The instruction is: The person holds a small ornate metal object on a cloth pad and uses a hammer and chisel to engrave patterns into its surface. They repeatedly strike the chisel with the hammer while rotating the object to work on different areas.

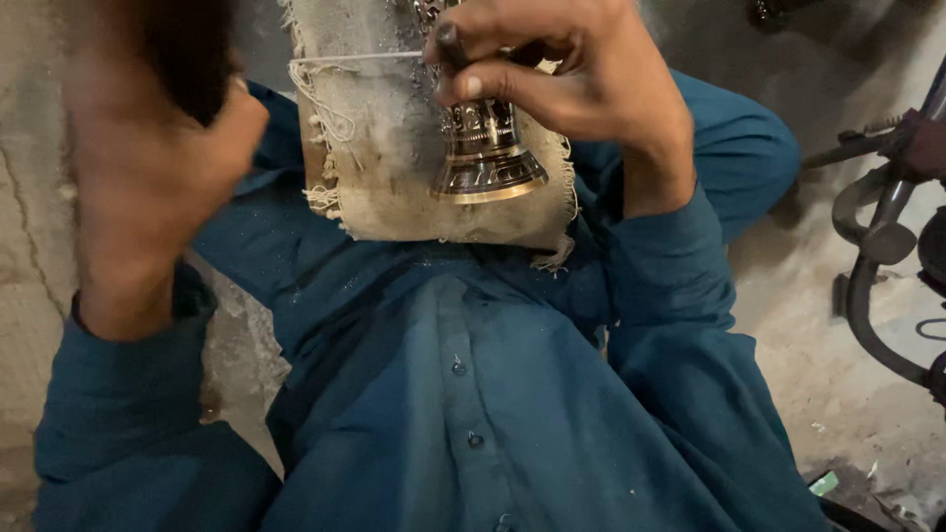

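My right hand (562, 69) is closed around the upper part of an engraved brass bell (485, 153), whose flared mouth points toward me. The bell rests over a frayed, dusty cloth (374, 158) spread on my lap. My left hand (148, 167) is raised at the left, blurred, gripping a dark object (187, 54) whose shape I cannot make out. I wear a teal shirt (463, 394) speckled with fine dust.
A dusty concrete floor (838, 325) lies to the right. Dark curved metal parts (877, 246) stand at the right edge. A rough cracked wall or floor surface (30, 246) is at the left. A small green scrap (824, 483) lies at the lower right.
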